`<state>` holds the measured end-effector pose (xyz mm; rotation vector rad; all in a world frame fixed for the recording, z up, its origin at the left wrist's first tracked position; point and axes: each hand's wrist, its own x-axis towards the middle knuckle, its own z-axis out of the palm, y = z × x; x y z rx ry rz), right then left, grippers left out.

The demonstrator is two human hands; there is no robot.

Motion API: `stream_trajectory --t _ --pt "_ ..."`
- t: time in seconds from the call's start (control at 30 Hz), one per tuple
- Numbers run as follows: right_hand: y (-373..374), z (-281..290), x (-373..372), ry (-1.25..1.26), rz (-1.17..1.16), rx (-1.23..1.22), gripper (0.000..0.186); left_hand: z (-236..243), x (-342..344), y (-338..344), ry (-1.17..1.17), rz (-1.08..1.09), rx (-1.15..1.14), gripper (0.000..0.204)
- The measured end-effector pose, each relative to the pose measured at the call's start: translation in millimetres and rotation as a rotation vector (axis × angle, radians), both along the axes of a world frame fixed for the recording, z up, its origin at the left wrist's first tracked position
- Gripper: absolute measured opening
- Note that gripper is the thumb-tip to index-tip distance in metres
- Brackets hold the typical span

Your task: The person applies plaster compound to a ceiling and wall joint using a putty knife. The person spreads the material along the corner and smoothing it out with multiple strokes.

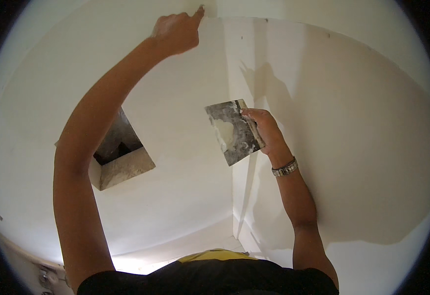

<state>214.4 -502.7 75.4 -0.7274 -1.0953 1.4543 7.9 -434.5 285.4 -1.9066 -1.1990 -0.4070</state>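
Note:
My left hand [178, 32] is raised high at the top of the view. One finger stretches out to the edge where the white surfaces meet, its tip smeared whitish; the other fingers are curled in. Whether the fingertip presses on the surface is hard to tell. My right hand [266, 129] grips a wide, flat metal putty blade [236, 142] by its strip-like back edge, thumb over the strip. A lump of white putty [223, 132] lies on the left part of the blade, and thinner smears cover its grey face. A metal-band watch [285, 167] circles my right wrist.
A square opening [126, 169] with rough grey inner sides is cut into the white surface at left, partly behind my left arm. A white wall [362, 142] stands at right, with shadows across it. Bright light shows low at centre-left.

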Motion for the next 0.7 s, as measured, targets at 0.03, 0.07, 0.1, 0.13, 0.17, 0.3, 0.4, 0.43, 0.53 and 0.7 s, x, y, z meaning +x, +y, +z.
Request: stream_trajectory --t 0.03,0.07,0.1,0.13,0.17,0.3,0.4,0.43,0.53,0.7 --pt "-1 1 -1 0.018 0.001 -0.021 0.023 6 1 0 -0.003 0.054 -0.004 0.062" --pt "-1 1 -1 0.019 0.000 -0.022 0.023 9 3 0 -0.004 0.103 -0.009 0.064" --pt "-1 1 0 0.024 0.024 -0.019 0.023 7 3 0 -0.003 0.102 -0.010 0.064" --pt "-1 2 0 0.029 0.048 -0.016 0.023 3 1 -2 0.080 0.118 -0.060 0.064" --pt "-1 2 1 0.029 0.045 -0.014 0.023 -2 -1 -1 0.164 0.132 -0.107 0.063" --pt "-7 5 -1 0.011 -0.021 0.023 0.024 -20 -3 -10 0.215 0.107 -0.144 0.058" --pt "-1 0 0 0.003 -0.006 0.015 0.025 -3 -5 -5 0.047 0.072 -0.023 0.059" --pt "1 -1 0 -0.004 0.033 -0.008 0.025 -1 -7 -4 0.041 0.078 -0.022 0.059" --pt "-2 3 -4 -0.018 -0.003 -0.025 0.024 -12 -10 2 0.111 0.089 -0.065 0.061" --pt "3 -1 3 -0.005 0.024 0.023 0.023 -45 19 -18 0.064 -0.005 -0.253 0.070"
